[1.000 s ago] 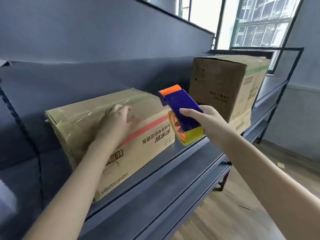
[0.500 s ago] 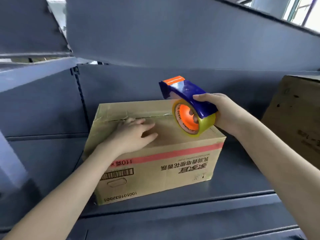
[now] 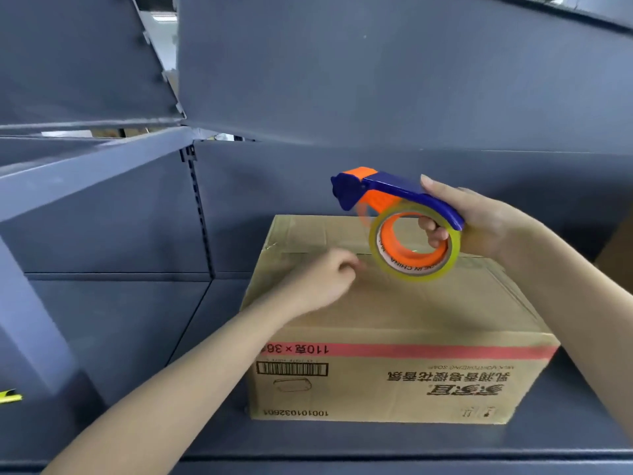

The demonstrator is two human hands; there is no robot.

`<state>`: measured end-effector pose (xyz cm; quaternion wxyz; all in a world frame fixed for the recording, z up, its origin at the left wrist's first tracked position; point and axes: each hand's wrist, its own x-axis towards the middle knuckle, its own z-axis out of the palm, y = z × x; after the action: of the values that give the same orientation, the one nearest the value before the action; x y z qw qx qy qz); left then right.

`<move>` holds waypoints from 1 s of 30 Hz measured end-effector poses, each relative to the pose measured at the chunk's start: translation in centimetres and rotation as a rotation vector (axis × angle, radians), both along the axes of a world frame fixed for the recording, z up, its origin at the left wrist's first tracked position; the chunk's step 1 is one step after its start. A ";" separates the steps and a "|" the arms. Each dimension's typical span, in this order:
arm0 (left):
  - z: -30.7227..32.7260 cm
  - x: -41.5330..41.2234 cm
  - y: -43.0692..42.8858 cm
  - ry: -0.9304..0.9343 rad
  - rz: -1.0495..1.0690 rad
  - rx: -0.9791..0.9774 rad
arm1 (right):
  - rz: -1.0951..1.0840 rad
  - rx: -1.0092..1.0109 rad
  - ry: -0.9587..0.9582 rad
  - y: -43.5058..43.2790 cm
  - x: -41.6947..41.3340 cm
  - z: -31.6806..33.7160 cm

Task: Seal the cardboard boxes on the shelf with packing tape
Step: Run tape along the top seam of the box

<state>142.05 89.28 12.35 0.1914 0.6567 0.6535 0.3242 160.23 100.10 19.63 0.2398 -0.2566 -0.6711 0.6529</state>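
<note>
A brown cardboard box (image 3: 421, 303) with a red stripe and upside-down print stands on the dark grey shelf (image 3: 342, 440). My left hand (image 3: 325, 279) lies on the box top near its middle seam, blurred, fingers curled, with nothing visible between them. My right hand (image 3: 479, 221) grips a blue and orange tape dispenser (image 3: 387, 190) just above the far part of the box, fingers through the yellowish tape roll (image 3: 404, 269). The dispenser's nose points left, clear of the cardboard. Shiny tape shows along the box's far edge.
The corner of a second cardboard box (image 3: 621, 248) shows at the right edge. A slotted upright (image 3: 198, 207) splits the grey back panel left of the box. A sloping shelf board (image 3: 376, 80) hangs overhead. Something small and yellow (image 3: 10, 396) lies at the far left.
My view has drawn closer to the box. My left hand has gone from flat on the top to curled fingers. The dispenser has turned so its roll faces me, held slightly higher.
</note>
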 end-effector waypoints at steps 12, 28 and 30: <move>4.2 -7.6 1.0 -1.087 0.059 -0.316 | 0.212 0.098 -0.243 1.1 -2.6 -0.6; 3.5 -8.3 1.9 -0.937 -0.050 -0.378 | 0.395 0.144 -0.423 3.2 -2.9 0.4; 3.9 -8.1 1.9 -0.888 0.005 -0.383 | 0.399 0.217 -0.493 3.2 -2.9 1.1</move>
<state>133.91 91.22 16.21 0.5688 0.4061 0.5580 0.4474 157.34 103.33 20.77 -0.0364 -0.2431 -0.8115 0.5300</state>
